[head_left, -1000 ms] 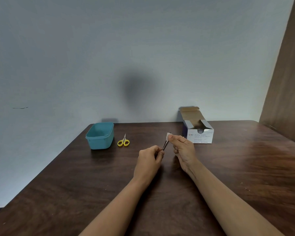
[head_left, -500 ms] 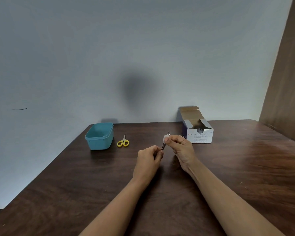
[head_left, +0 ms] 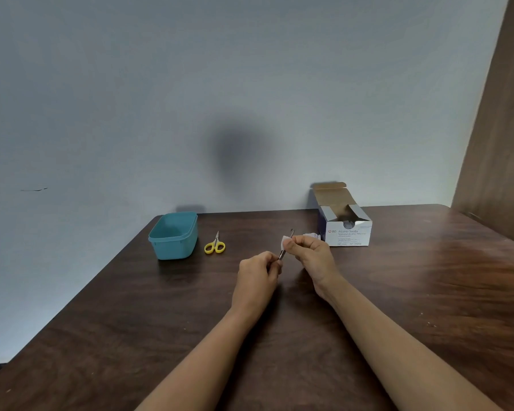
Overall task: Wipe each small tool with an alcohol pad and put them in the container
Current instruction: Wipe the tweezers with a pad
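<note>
Dark wooden bench [head_left: 398,292] against a pale grey wall, with a brown panel along the right edge. Holds a thin metal tool [head_left: 282,255] by its lower end in the left hand [head_left: 257,275], fingers curled round it, above the middle of the bench. Keeps it tilted up and slightly to the right. Pinches a white alcohol pad [head_left: 286,241] round the shaft between thumb and fingers of the right hand [head_left: 310,253]. Both hands close together.

Against the frame from 1 second ago: pad lower on the shaft, bare metal tip now exposed above it, covered by the pad then. Hands in nearly the same spot as before.

Teal container [head_left: 175,247] far left on the bench, open at the top. Yellow-handled scissors [head_left: 215,246] lying flat just to its right, not touching it. Open box of alcohol swabs [head_left: 347,232] at the far right, flap raised. Small torn wrapper [head_left: 311,235] just left of the box, beyond the right hand.
</note>
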`<act>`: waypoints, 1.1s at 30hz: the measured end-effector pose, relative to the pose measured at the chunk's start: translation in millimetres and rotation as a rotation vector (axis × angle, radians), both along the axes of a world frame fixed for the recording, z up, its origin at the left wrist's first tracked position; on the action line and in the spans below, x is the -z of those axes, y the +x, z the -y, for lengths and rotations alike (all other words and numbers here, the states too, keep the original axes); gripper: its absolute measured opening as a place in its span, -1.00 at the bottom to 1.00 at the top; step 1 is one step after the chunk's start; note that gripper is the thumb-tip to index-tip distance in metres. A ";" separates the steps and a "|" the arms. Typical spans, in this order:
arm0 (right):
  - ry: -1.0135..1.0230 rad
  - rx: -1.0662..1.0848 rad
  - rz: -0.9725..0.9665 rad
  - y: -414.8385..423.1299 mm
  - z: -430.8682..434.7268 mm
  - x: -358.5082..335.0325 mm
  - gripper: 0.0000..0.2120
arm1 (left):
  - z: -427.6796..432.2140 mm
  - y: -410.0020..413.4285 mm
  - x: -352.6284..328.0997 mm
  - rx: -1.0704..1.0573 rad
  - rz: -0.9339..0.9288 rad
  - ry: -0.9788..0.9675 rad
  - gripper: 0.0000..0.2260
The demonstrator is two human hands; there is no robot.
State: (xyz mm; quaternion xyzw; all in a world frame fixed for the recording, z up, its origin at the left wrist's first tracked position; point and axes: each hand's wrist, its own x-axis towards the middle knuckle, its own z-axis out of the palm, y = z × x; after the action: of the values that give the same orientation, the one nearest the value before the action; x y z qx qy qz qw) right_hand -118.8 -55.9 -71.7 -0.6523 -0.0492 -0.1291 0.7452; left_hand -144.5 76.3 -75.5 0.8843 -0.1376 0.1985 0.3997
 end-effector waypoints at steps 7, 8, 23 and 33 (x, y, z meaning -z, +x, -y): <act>-0.258 -0.006 0.103 1.5 -6.4 9.2 -0.82 | -4.3 0.4 -0.2 -0.013 -0.010 -0.070 -0.84; -0.277 0.005 0.100 2.2 -6.4 10.1 -0.81 | -3.9 0.4 -0.2 -0.006 -0.018 -0.081 -0.84; -0.294 0.020 0.077 2.8 -5.2 8.9 -0.80 | -6.9 2.1 0.9 0.011 -0.050 -0.330 -0.98; -0.422 0.009 0.065 3.5 -5.3 10.4 -0.76 | -7.9 2.1 0.9 0.009 -0.046 -0.308 -0.91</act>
State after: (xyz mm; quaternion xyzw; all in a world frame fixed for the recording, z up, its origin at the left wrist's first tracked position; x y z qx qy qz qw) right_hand -115.3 -50.6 -82.1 -0.7895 -0.0962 -0.1401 0.5897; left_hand -142.4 84.2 -76.5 0.8163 -0.1005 0.1949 0.5344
